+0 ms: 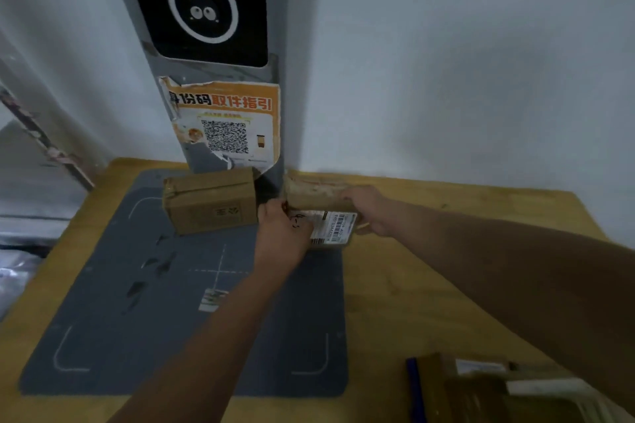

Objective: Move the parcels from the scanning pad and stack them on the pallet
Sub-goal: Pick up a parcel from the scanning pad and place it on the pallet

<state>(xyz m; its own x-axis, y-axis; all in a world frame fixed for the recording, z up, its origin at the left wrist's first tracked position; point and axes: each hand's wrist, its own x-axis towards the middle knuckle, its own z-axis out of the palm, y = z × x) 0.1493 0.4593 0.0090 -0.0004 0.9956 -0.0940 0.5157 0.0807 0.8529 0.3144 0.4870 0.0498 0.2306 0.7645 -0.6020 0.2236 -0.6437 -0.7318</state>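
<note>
Other boxes (481, 391) lie nearest, at five o'clock. Beyond, on the scanning pad (171, 319), the left hand (283, 228) and right hand (369, 209) each grip one end of the labelled parcel (335, 227) at one o'clock. It is best lifted level with even pressure, clear of the second parcel (210, 203) at eleven.
</note>
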